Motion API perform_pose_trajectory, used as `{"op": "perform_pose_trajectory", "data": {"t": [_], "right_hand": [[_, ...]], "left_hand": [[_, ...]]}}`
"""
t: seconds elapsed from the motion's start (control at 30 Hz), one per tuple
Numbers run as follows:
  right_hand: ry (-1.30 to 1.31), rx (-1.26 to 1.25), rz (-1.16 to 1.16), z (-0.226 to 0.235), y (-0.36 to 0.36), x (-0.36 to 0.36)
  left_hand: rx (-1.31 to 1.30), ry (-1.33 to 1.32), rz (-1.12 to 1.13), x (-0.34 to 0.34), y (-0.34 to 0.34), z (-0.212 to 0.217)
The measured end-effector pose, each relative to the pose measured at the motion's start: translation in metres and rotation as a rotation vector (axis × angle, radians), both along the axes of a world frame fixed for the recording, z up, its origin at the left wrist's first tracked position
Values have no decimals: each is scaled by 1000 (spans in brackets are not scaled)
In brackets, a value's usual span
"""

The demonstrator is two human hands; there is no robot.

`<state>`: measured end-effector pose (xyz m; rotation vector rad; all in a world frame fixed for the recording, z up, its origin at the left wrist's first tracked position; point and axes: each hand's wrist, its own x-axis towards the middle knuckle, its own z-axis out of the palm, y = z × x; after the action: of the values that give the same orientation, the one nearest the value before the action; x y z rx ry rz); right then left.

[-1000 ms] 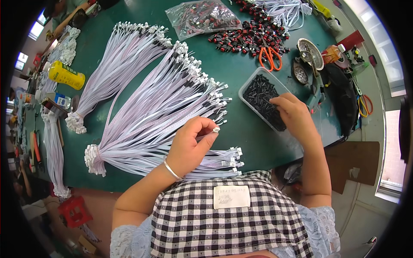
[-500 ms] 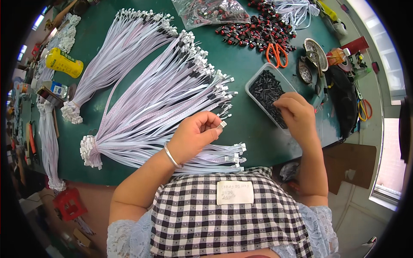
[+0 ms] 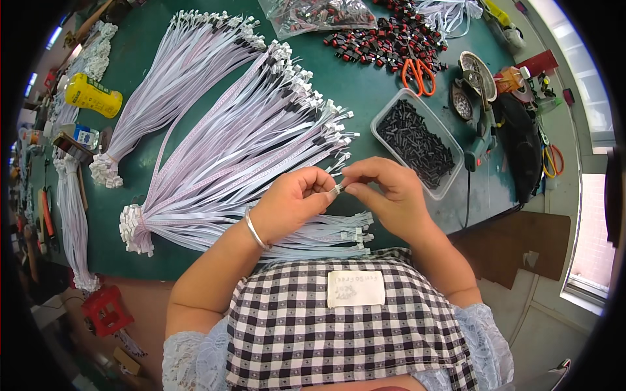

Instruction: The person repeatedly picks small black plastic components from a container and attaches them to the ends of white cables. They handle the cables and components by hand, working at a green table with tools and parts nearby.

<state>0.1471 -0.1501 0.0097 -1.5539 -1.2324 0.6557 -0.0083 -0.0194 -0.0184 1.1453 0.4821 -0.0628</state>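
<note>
One connector (image 3: 336, 189) pinched between left hand (image 3: 293, 202) and right hand (image 3: 385, 195), both grips clamped.

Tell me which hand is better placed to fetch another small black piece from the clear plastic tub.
Right, probably. The right hand lies beside the clear plastic tub of small black pieces; the left hand sits farther away, over the white wires.

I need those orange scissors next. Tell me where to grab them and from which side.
Take the orange scissors by their two handle loops, which point toward the person, so come from the near side. The blades point away into the pile of red and black parts. The right hand is likely the closer one.
</note>
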Motion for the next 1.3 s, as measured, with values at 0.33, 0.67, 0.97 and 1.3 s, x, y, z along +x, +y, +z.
{"op": "perform_pose_trajectory", "data": {"t": [0.33, 0.67, 0.97, 1.3], "right_hand": [[109, -18, -55, -6, 4, 2], [99, -68, -38, -8, -8, 4], [0, -95, -18, -5, -7, 2], [-32, -74, -18, -6, -6, 2]], "left_hand": [[-40, -14, 35, 0, -1, 1], [-38, 0, 44, 1, 0, 4], [-27, 5, 31, 1, -1, 4], [-4, 2, 19, 0, -1, 3]]}}
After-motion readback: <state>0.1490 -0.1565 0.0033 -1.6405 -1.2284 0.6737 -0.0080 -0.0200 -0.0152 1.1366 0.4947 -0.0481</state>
